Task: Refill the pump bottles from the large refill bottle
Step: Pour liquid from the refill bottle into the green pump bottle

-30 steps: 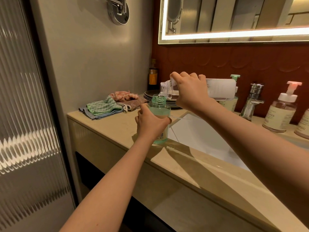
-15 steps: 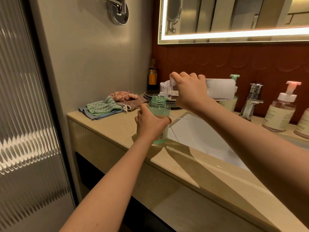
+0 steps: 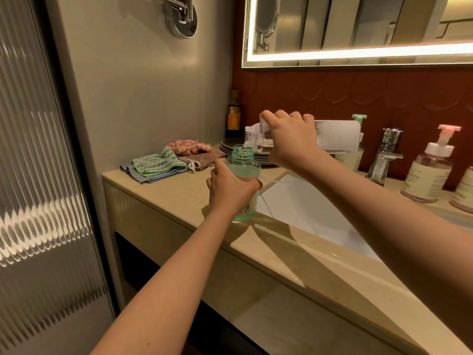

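A green-tinted open bottle [image 3: 243, 165] without its pump stands on the counter's front edge [image 3: 179, 198], and my left hand [image 3: 229, 190] grips its body. My right hand [image 3: 291, 139] holds the large clear refill bottle [image 3: 337, 135] tipped almost flat, its open mouth just above the green bottle's neck. Clear liquid sits in the refill bottle's lower side near the neck. Behind my right arm stands a green-pump bottle [image 3: 354, 152], mostly hidden. A pink-pump bottle [image 3: 430, 170] stands at the right, and another labelled bottle [image 3: 464, 193] is cut off by the frame edge.
A white sink basin [image 3: 307, 211] lies right of the green bottle, with a chrome tap [image 3: 385, 155] behind it. Folded cloths [image 3: 163, 165] and stacked dark plates [image 3: 230, 146] occupy the counter's left back. A dark bottle [image 3: 234, 116] stands in the corner. A thin clear tube [image 3: 271, 179] lies by the basin.
Hardly anything has moved; both hands keep their hold, and the refill bottle stays tipped over the green bottle's mouth.
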The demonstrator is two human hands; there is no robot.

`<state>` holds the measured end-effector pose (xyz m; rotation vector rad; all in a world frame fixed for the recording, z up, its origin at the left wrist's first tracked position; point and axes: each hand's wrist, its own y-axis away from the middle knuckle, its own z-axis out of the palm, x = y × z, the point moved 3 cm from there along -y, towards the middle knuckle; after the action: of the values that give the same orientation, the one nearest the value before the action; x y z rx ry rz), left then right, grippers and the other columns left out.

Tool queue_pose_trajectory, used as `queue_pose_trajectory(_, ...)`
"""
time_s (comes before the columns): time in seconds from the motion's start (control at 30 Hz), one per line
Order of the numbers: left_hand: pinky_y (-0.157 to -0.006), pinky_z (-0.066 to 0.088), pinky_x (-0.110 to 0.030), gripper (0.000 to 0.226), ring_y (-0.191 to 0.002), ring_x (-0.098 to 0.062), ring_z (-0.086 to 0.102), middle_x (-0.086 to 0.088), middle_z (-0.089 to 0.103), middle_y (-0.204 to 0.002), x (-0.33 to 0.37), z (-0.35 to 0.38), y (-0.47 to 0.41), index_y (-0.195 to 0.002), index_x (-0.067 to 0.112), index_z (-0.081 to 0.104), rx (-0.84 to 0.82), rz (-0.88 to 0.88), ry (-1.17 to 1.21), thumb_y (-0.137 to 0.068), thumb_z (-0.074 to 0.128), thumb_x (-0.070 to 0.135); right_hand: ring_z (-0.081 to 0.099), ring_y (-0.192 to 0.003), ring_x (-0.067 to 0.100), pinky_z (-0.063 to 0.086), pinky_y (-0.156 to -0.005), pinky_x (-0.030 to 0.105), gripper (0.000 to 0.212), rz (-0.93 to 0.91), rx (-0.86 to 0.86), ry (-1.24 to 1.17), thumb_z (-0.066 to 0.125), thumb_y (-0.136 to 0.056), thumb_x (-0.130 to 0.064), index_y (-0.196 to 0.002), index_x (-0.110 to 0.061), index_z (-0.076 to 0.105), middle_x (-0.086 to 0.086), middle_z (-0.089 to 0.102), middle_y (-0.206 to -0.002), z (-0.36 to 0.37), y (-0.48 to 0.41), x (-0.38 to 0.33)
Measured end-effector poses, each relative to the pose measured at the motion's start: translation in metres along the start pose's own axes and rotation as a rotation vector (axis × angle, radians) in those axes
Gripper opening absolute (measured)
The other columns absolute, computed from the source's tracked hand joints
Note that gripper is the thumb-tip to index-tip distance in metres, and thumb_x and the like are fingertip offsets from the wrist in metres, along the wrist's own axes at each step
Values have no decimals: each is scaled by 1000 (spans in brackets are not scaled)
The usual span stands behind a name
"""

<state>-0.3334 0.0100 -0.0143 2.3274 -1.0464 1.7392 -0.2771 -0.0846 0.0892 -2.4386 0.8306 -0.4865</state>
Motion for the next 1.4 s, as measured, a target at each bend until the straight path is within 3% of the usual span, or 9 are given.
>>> queue_pose_trajectory(0.63, -91, 36, -36, 76, -122, -26, 35, -9, 41, -131, 1, -1, 0, -131, 15, 28, -3, 9, 9, -72, 73, 29, 43, -121, 32, 27, -106, 48, 67, -2, 5, 7, 65, -82, -13, -139, -21, 32, 9, 49, -128, 1, -2, 0)
queue_pose_trajectory(1.4, -97, 40, -43, 74, -122, -28, 36, -10, 42, -130, 0, 0, 0, -128, 14, 29, 4, 1, -1, -71, 74, 29, 42, -121, 32, 26, -106, 48, 68, -5, 12, 27, 64, -81, -13, -140, -21, 31, 9, 48, -128, 1, -1, -1)
